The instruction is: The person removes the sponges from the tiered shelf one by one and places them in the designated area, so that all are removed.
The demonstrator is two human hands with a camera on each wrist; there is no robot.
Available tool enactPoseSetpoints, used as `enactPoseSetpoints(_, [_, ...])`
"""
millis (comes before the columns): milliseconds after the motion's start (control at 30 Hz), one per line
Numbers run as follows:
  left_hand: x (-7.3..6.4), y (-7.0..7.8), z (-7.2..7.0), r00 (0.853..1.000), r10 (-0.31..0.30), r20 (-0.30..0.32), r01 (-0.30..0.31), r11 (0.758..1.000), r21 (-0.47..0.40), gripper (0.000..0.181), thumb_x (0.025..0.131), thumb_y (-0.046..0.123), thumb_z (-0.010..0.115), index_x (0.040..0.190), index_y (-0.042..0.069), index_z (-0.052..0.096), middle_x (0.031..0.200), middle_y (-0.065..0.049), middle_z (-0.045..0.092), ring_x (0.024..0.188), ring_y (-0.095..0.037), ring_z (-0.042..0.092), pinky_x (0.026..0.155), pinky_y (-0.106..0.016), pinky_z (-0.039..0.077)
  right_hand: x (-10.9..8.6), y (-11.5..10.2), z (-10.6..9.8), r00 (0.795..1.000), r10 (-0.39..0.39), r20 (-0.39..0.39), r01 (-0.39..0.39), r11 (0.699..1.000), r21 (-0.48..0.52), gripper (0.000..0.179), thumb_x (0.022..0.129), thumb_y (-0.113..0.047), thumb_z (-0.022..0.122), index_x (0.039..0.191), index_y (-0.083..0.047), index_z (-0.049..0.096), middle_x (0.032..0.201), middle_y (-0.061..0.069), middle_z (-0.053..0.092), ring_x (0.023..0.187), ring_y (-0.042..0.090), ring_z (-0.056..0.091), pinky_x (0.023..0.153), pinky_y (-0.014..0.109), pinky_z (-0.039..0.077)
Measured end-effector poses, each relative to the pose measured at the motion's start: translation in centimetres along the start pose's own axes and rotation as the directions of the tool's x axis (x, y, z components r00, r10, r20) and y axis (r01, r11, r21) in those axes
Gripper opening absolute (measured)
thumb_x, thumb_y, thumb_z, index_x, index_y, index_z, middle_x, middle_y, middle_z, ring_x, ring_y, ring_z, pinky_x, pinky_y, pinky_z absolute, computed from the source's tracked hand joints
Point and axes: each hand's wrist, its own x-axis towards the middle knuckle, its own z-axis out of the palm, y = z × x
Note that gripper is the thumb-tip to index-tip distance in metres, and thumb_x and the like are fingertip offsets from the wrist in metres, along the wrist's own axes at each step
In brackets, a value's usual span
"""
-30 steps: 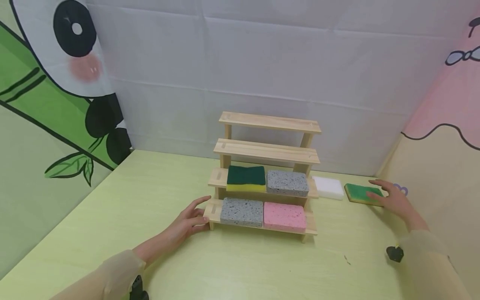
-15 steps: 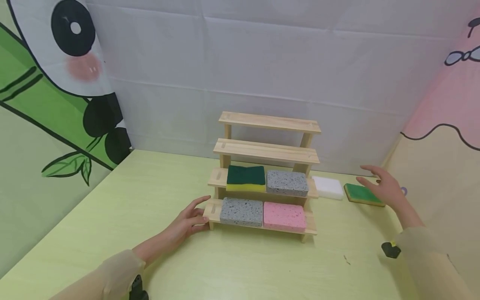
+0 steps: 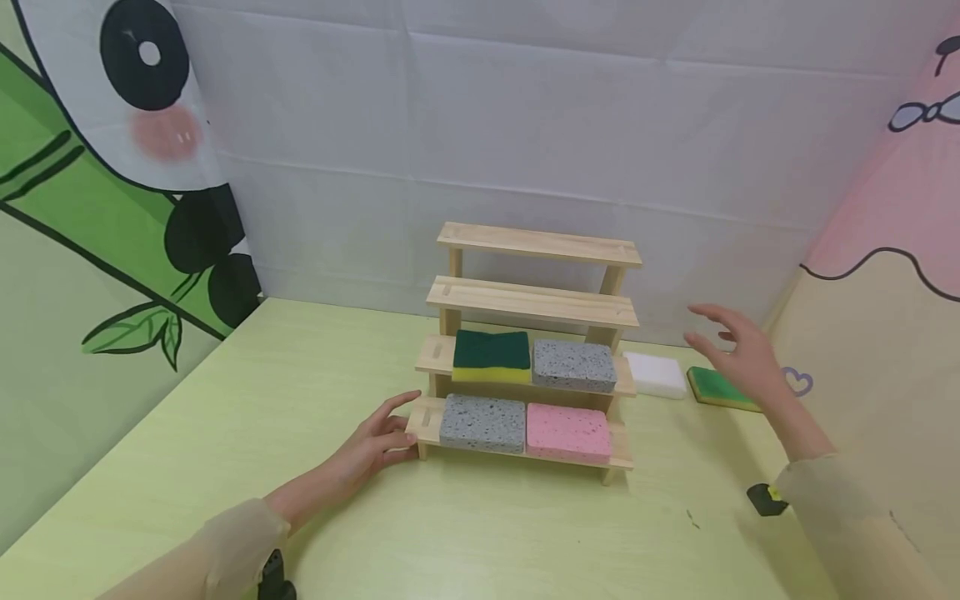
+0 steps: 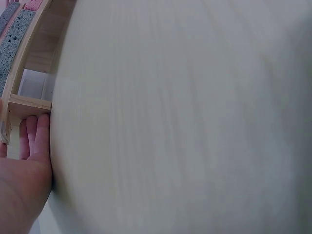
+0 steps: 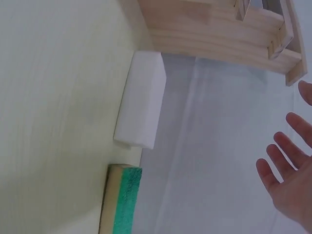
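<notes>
My left hand [image 3: 360, 458] rests against the left end of the lowest step of a tiered wooden shelf [image 3: 534, 300]. In the left wrist view, straight fingers [image 4: 41, 131] touch the leg under that board. A grey sponge [image 3: 483, 422] and a pink sponge [image 3: 568, 432] lie on the lowest step. One step up sit a green-and-yellow scouring sponge [image 3: 491, 357] and another grey sponge [image 3: 574, 365]. My right hand [image 3: 750, 358], fingers spread and holding nothing, hovers in front of a green-topped sponge [image 3: 716, 387]. Beside that lies a white sponge [image 3: 655, 375].
Everything stands on a pale yellow table [image 3: 480, 533]. White cloth [image 3: 525, 125] hangs behind the shelf, and printed cartoon panels line both sides. The right panel [image 3: 885, 375] stands close to my right forearm. A small dark mark [image 3: 693, 519] shows on the table.
My right hand has risen off the green-topped sponge and moved left, toward the shelf, leaving the sponge on the table. My left hand stays at the shelf's end.
</notes>
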Motion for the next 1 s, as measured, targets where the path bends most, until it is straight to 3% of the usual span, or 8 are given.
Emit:
enactPoseSetpoints(67, [0.0,0.0,0.0,1.0,-0.002,-0.002,0.002,1.0,0.002,0.072,0.097,0.016,0.059,0.157,0.023,0.02,0.13,-0.012,0.052,0.113,-0.016,0.061,0.098,-0.032,0.054,0.1,-0.9,0.1,1.0,-0.003,-0.01,0.003,1.0,0.011,0.048,0.096,-0.028,0.064,0.14,-0.011,0.054,0.145,0.017,0.05,0.13,0.038,0.045,0.087,0.004,0.033])
enactPoseSetpoints(267, [0.0,-0.1,0.0,1.0,-0.008,-0.008,0.008,1.0,0.006,0.072,0.097,0.017,0.06,0.157,0.023,0.02,0.13,-0.012,0.053,0.113,-0.016,0.061,0.098,-0.032,0.054,0.3,-3.5,0.5,0.999,-0.021,-0.025,0.022,0.999,0.038,0.048,0.095,-0.026,0.067,0.14,-0.014,0.054,0.145,0.013,0.051,0.131,0.031,0.045,0.091,0.006,0.034])
enactPoseSetpoints(533, [0.2,-0.2,0.0,1.0,0.0,-0.007,0.0,1.0,-0.002,0.072,0.097,0.016,0.059,0.157,0.023,0.02,0.13,-0.011,0.053,0.112,-0.016,0.061,0.098,-0.032,0.054,0.2,-6.6,1.5,0.982,-0.165,-0.095,0.17,0.984,0.051,0.049,0.09,-0.015,0.071,0.137,-0.012,0.058,0.139,0.013,0.057,0.123,0.028,0.049,0.092,0.009,0.038])
enactPoseSetpoints(733, [0.2,-0.3,-0.1,1.0,0.008,0.0,-0.008,1.0,0.0,0.072,0.097,0.018,0.06,0.157,0.022,0.02,0.131,-0.011,0.053,0.113,-0.017,0.061,0.099,-0.032,0.054,0.2,-8.3,2.7,0.972,-0.219,-0.083,0.224,0.973,0.054,0.051,0.089,-0.014,0.072,0.137,-0.013,0.057,0.138,0.008,0.058,0.123,0.021,0.051,0.093,0.015,0.042])
enactPoseSetpoints(1000, [0.2,-0.2,-0.1,1.0,0.008,0.001,-0.008,1.0,-0.001,0.072,0.097,0.017,0.059,0.157,0.022,0.02,0.13,-0.011,0.053,0.113,-0.017,0.061,0.098,-0.033,0.054,0.4,-9.9,4.3,0.966,-0.256,-0.029,0.258,0.963,0.079,0.054,0.088,-0.015,0.073,0.139,-0.015,0.055,0.138,0.008,0.058,0.125,0.027,0.053,0.095,0.045,0.049])
